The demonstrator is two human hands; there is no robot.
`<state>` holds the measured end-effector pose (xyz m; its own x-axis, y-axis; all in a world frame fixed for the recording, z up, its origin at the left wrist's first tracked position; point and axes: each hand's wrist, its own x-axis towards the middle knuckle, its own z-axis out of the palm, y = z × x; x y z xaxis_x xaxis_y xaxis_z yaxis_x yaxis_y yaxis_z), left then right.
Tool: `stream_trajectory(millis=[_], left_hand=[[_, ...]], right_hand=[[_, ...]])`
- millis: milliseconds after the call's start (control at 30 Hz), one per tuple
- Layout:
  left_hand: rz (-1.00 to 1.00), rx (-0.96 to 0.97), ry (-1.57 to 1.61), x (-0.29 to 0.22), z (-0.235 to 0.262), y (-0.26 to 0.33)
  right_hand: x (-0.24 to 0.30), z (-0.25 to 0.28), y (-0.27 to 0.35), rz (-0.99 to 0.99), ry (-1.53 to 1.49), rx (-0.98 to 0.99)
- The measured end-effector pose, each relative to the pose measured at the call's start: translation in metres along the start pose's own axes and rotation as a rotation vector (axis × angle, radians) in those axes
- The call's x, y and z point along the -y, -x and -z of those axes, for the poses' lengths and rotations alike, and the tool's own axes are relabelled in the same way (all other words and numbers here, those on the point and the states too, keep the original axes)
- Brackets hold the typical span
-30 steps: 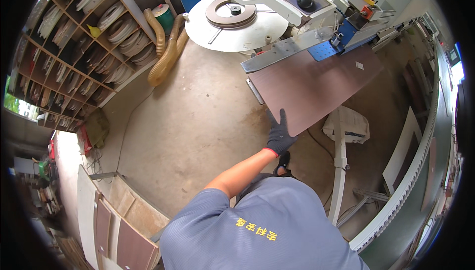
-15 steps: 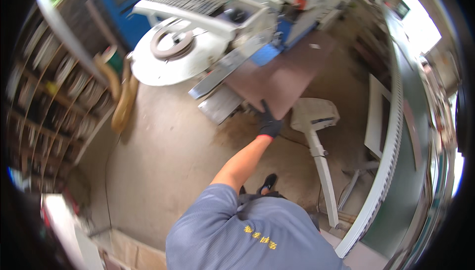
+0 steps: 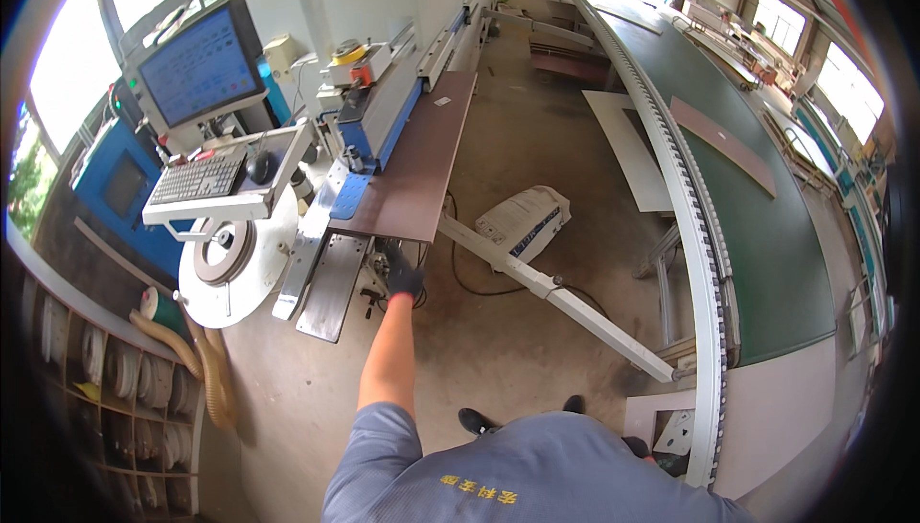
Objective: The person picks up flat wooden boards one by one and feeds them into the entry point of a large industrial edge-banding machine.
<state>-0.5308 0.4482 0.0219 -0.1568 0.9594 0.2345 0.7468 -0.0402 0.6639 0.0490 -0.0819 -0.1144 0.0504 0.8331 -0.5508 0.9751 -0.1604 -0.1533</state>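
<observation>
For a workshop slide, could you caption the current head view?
A black-gloved left hand at the near end of a brown panel, a long green surface off to the right.

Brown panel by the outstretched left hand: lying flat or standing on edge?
Lying flat. The brown panel shows its broad face upward beside the blue machine rail, its near end by the left hand.

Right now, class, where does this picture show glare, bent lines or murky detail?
Head view: the left-side window glares white; head view: the long white rail bows; head view: the gloved left hand is dark, its detail hard to make out; head view: the brown board looks fairly sharp.
</observation>
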Motion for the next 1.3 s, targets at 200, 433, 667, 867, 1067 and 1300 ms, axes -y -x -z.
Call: stream_trajectory(millis=[200,433,667,867,1067,1300], left_hand=[[0.259,0.758,-0.250,0.056,-0.073,0.193],[0.568,1.269,0.050,0.012,-0.135,0.391],[0.336,1.068,0.006,-0.073,-0.172,0.420],[0.251,1.052,0.024,-0.066,-0.209,0.461],[0.008,1.014,-0.041,-0.084,-0.194,0.452],[0.656,0.942,0.267,-0.125,-0.202,0.446]], right_hand=[[-0.012,0.108,-0.039,-0.051,-0.607,-0.411],[-0.054,0.300,-0.070,0.012,-1.520,-0.985],[-0.197,0.307,-0.091,-0.095,-1.854,-1.118],[-0.312,0.217,-0.112,-0.190,-2.168,-1.051],[-0.366,0.167,-0.111,-0.731,-1.893,-1.229],[-0.379,0.174,-0.073,-0.780,-2.112,-0.962]])
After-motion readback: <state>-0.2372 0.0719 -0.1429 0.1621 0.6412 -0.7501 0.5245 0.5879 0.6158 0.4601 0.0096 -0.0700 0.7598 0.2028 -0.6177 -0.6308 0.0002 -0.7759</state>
